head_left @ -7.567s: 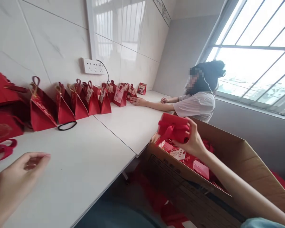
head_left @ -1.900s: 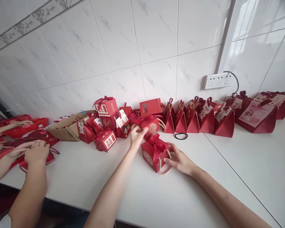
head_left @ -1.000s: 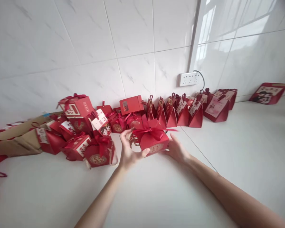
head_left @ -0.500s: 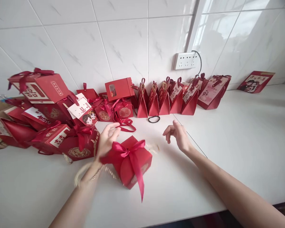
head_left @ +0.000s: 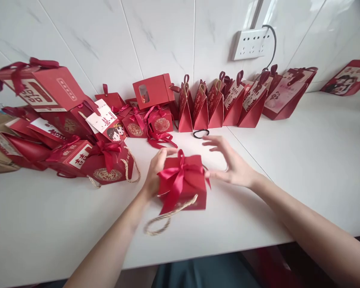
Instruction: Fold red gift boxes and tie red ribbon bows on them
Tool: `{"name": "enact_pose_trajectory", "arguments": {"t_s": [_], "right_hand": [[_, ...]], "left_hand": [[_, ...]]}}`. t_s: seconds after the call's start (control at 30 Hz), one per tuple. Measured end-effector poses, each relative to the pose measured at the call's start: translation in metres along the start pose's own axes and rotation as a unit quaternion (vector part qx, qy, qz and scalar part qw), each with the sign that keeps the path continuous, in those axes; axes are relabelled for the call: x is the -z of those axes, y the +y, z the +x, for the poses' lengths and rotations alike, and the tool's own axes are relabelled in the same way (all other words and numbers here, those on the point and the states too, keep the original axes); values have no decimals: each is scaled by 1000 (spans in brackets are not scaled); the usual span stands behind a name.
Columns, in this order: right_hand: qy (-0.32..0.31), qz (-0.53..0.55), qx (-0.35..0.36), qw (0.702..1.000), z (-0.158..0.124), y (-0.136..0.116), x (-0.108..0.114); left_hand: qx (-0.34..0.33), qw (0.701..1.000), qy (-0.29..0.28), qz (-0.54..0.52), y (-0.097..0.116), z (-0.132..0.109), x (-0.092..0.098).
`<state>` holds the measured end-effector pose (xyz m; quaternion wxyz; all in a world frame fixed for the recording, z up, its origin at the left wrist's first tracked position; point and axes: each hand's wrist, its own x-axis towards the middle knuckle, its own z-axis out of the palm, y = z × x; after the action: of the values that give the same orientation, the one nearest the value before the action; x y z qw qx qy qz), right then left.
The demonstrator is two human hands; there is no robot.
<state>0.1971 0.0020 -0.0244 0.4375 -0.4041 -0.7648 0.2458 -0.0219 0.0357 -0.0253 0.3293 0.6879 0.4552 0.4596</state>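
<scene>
A small red gift box (head_left: pixel 184 186) with a red ribbon bow and a beige rope handle stands on the white counter (head_left: pixel 288 168) in front of me. My left hand (head_left: pixel 156 170) grips its left side, fingers curled over the top edge. Just to the right of the box hovers my right hand (head_left: pixel 231 162), fingers spread, the thumb near the box's right edge and nothing in it.
A heap of red gift boxes (head_left: pixel 66 132) lies at the left against the tiled wall. A row of red triangular bags (head_left: pixel 216 106) stands at the back under a wall socket (head_left: pixel 250 43). A black hair tie (head_left: pixel 201 133) lies before them. A red card (head_left: pixel 346 78) leans far right.
The box was tilted in my left hand half a second ago; now it stands upright on the counter. My right hand has come in close to its right side.
</scene>
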Motion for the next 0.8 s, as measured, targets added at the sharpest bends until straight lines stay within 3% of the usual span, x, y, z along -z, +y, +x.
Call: {"name": "enact_pose_trajectory", "arguments": {"t_s": [0.07,0.17,0.33,0.43,0.6,0.7,0.8], "right_hand": [[62,7,-46,997,3,0,7],[24,77,-141,987,6,-4,9],[-64,206,-236,948,8,-9,1],[-59,296,-249,920,8,-7,-3],[-17,404,-281,870,10,-3,-4],[-12,450,-285,846,11,-3,-1],[-12,463,-287,839,11,-3,1]], "left_hand": [[22,998,54,2,-3,7,6],[17,996,85,-14,0,12,18],[-109,994,-18,18,22,0,23],[-165,983,-65,44,30,-9,18],[-197,960,-178,92,31,-10,18],[-231,959,-128,101,30,-11,18],[-340,932,-56,112,33,-15,15]]}}
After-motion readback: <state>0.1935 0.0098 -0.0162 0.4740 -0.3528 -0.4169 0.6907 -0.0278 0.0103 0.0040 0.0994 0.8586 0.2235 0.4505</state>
